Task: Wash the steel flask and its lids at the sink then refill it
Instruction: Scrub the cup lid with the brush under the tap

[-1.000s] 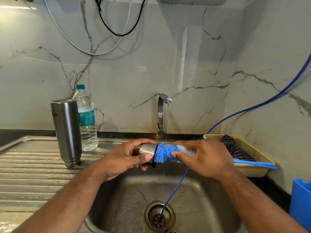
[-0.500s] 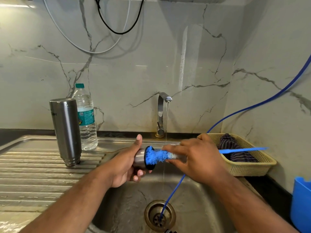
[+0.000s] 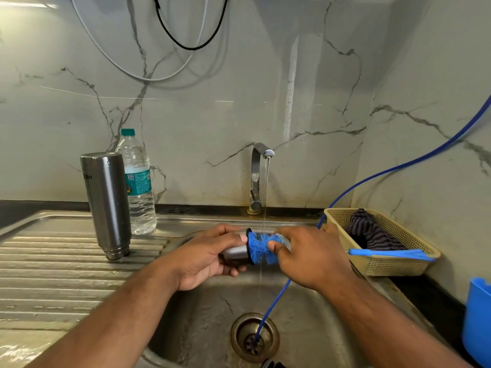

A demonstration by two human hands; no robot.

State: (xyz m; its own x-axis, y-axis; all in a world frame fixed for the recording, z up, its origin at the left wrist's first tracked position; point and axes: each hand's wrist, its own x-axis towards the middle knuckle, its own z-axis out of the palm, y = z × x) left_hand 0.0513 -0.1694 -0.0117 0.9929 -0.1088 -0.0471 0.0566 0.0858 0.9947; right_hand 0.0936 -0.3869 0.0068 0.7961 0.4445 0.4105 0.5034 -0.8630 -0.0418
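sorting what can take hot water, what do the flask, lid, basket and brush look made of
Flask: brushed steel by the look, grey satin sheen with long soft reflections.
Lid: seemingly the same steel, with a dark rim, perhaps rubber.
Basket: probably plastic, matte beige, moulded mesh walls.
Brush: likely synthetic bristles, bright blue frayed tufts; handle looks blue plastic.

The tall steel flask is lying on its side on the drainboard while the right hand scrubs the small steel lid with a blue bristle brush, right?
No, head view: the tall steel flask stands on end on the drainboard; the right hand does scrub the lid with the blue brush.
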